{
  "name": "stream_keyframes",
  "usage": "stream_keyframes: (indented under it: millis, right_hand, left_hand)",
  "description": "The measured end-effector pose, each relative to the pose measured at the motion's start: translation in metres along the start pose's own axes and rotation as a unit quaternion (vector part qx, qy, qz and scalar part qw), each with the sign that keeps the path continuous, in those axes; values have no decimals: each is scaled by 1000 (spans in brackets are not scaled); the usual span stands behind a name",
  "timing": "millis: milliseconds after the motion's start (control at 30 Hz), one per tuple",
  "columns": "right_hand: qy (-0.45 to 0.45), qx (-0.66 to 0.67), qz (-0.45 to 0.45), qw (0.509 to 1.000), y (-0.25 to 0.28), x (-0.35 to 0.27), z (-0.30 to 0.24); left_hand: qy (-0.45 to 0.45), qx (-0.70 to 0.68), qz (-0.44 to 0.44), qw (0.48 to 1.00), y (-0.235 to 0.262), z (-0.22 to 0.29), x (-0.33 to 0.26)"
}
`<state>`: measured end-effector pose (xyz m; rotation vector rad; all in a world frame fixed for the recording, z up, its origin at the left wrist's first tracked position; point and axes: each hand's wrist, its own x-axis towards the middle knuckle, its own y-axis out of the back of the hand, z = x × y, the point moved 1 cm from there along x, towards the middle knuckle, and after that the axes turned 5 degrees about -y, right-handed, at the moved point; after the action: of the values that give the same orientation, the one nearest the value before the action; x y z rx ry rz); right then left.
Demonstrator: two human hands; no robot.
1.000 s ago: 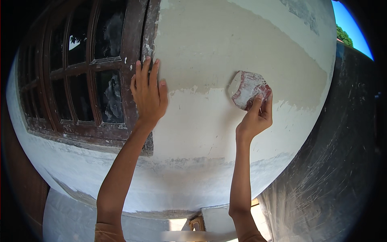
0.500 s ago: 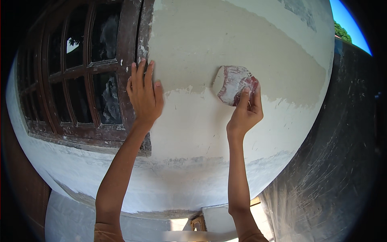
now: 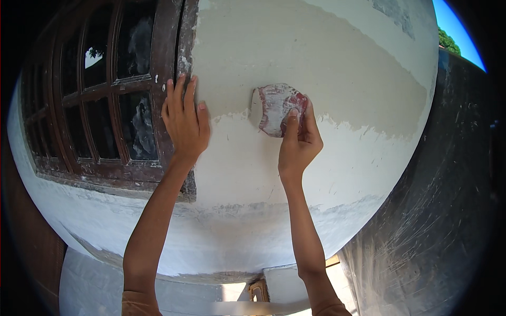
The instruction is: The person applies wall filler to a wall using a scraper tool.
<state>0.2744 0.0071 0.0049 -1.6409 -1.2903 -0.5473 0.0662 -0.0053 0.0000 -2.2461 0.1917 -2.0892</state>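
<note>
My right hand (image 3: 299, 137) pinches a red putty scraper (image 3: 274, 111), thumb on its near face and fingers behind. White filler is smeared over the scraper, and its pale left edge lies against or very near the wall (image 3: 247, 163). Behind it runs the ragged lower border of a greyer, damp-looking filler patch (image 3: 316, 58). My left hand (image 3: 184, 118) rests with spread fingers where the wall meets the brown wooden window frame (image 3: 164, 105). Nothing is held in it.
Dark glass panes (image 3: 100, 126) fill the window at left, some spotted with white. A dark, scratched sheet-like surface (image 3: 421, 221) stands along the right side. Low down, between my forearms, is a small brown wooden object (image 3: 258, 290). Foliage (image 3: 448, 41) shows at upper right.
My right hand has moved left across the wall with the scraper. The left hand stays at the window's edge, almost unmoved.
</note>
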Motion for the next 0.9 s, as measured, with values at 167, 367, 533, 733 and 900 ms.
stream_keyframes:
  millis: [167, 367, 533, 733, 900]
  right_hand:
    - [-12, 29, 99, 995, 33, 21, 7]
    - [-24, 52, 33, 998, 17, 16, -7]
    - [-29, 28, -1, 999, 4, 14, 2]
    - [-27, 85, 96, 991, 28, 34, -11]
    - [0, 33, -13, 999, -4, 22, 6]
  left_hand:
    - [0, 3, -14, 1000, 1, 3, -1]
    - [-4, -5, -16, 1000, -3, 3, -2]
    - [-5, 7, -16, 1000, 1, 0, 1]
    - [2, -11, -23, 1000, -3, 4, -6]
    - [-3, 6, -7, 1000, -1, 3, 0]
